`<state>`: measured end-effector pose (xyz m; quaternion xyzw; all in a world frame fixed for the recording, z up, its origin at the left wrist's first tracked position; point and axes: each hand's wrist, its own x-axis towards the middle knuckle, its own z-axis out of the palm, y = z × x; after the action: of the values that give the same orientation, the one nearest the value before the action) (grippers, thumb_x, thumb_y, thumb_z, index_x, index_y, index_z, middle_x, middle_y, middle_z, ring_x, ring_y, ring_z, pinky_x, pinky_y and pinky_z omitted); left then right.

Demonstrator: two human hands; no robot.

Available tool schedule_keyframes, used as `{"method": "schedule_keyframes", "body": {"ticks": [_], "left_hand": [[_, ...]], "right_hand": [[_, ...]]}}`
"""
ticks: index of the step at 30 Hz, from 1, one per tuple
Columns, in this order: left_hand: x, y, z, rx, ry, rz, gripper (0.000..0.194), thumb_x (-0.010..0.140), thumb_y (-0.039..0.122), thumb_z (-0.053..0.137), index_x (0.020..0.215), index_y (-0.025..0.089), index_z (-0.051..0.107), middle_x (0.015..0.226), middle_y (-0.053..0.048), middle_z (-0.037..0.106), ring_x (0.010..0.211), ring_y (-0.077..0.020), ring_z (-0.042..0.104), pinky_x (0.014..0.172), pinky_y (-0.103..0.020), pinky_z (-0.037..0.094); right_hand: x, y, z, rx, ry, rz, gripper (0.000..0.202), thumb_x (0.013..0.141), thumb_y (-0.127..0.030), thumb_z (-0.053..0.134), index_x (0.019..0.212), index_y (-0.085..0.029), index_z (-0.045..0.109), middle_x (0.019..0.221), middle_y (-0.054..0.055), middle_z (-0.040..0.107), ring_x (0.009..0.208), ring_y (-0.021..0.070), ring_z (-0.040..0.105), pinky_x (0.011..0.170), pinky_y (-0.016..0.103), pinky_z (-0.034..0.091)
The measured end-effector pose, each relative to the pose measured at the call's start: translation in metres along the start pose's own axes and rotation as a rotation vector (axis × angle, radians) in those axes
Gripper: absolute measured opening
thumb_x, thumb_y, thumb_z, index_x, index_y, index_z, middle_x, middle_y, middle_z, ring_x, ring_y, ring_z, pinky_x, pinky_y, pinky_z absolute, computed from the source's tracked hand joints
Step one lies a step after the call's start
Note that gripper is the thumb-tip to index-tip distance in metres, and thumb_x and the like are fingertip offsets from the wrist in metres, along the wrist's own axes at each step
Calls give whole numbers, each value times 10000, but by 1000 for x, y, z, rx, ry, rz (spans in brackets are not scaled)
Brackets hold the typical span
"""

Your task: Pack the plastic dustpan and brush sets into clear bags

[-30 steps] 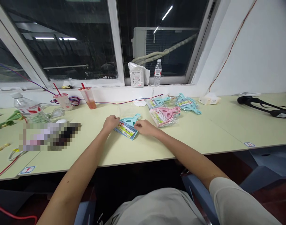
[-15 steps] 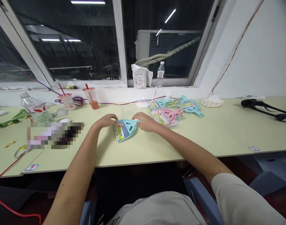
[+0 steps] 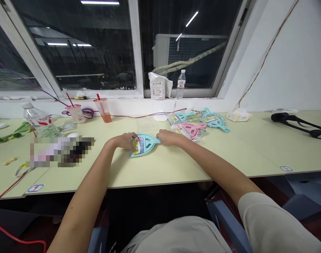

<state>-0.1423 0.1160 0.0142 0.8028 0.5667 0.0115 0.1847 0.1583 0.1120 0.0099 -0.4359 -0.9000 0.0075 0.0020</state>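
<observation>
A teal mini dustpan and brush set [image 3: 146,144] with a printed label card lies low over the table in front of me. My right hand [image 3: 169,137] is closed round the end of its handle. At the wide end, my left hand [image 3: 125,141] grips the label side, its fingers partly over the card. Further back to the right lie more sets in clear wrappers: a pink one [image 3: 192,130], a teal one [image 3: 214,120] and another teal one [image 3: 183,116] partly behind the pink.
Two drink cups stand at the back, one with orange liquid [image 3: 104,110]. A large plastic bottle [image 3: 39,119] is at the left. A water bottle [image 3: 180,84] and a white package [image 3: 159,86] sit on the sill. Black straps [image 3: 299,123] and a tissue pack [image 3: 238,115] are right.
The teal set has shifted slightly right and turned, its handle now pointing more to the right. Both hands moved right with it, and the left fingers now reach over the label.
</observation>
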Motion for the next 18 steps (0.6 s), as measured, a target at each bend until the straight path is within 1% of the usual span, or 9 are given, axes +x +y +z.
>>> {"method": "schedule_keyframes", "body": {"ticks": [3,6,9,13,18], "left_hand": [[-1,0,0,-7,-12,34,964,550,505,830,1447,301,540,1401,-113,617,1294,-340,569,1035,-386,469],[0,-2,1,-33,-5,65,902,564,486,826,1403,306,549,1353,-99,624,1250,-318,589,1009,-375,479],[1,-3,1,-100,29,92,821,581,458,817,1347,299,565,1311,-81,625,1194,-294,608,966,-352,492],[1,-2,1,-222,90,126,758,607,438,795,1309,280,556,1264,-64,622,1108,-265,632,919,-336,504],[-1,1,0,-171,185,160,728,648,455,798,1309,291,542,1245,-75,605,1218,-298,564,1005,-389,467]], "right_hand": [[-5,5,-3,47,4,6,244,840,-150,729,1078,-198,745,1130,147,656,1042,298,664,749,302,467],[-10,8,-2,69,18,11,254,852,-161,723,1103,-196,746,1173,154,658,1073,302,665,770,302,468],[-12,10,2,82,27,7,297,867,-178,720,1163,-193,734,1202,162,659,1106,308,660,792,303,472],[-13,16,9,104,53,13,333,879,-199,723,1212,-197,717,1210,153,664,1106,284,665,801,286,474],[-14,17,12,111,66,26,351,895,-194,699,1246,-197,709,1211,154,662,1118,285,663,811,288,472]]}}
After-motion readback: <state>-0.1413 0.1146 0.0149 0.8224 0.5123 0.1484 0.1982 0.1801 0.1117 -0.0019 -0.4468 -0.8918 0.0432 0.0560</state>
